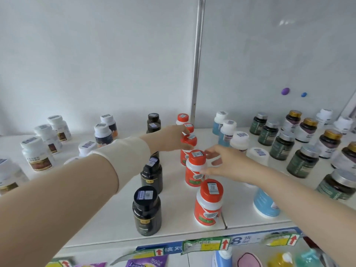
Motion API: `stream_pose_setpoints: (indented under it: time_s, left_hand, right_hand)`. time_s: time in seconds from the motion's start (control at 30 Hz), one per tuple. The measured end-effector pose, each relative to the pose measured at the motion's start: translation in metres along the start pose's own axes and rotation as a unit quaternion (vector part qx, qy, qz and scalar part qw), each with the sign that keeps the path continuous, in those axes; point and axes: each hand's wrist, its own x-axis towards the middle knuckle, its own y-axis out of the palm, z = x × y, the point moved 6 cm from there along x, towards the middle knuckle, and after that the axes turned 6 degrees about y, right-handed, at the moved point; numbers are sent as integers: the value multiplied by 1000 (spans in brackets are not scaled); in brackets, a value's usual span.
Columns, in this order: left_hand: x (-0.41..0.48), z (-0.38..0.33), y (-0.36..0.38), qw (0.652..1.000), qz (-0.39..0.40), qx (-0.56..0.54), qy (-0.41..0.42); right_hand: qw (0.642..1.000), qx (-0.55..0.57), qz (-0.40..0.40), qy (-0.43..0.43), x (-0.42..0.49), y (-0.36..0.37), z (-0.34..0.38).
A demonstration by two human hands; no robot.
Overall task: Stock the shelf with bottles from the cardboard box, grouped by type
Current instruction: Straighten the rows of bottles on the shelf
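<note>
Several black bottles point(146, 212) beside red-capped bottles point(209, 203)

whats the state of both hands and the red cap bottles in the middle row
left hand, grips third red-capped bottle at its cap
right hand, holds second red-capped bottle by its neck
front red-capped bottle, upright, capped, untouched
front black bottle, upright, capped, untouched

Five red bottles point(209, 201) are standing in a middle row. At least four black bottles point(146, 214) are lining up just left of them. About eight white bottles point(36, 153) are standing farther left and two more far right. About five blue bottles point(264, 203), five green bottles point(303, 162) and four gold-capped bottles point(308, 130) are filling the right. Two magnets point(285, 91) are sticking to the far wall.
</note>
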Motion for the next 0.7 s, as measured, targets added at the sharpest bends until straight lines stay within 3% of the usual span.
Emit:
stream_pose_setpoints:
  time_s: [0.7]
  left_hand:
    - [15,-1,9,1000,22,-12,3]
  right_hand:
    - [998,64,10,7,11,10,-12]
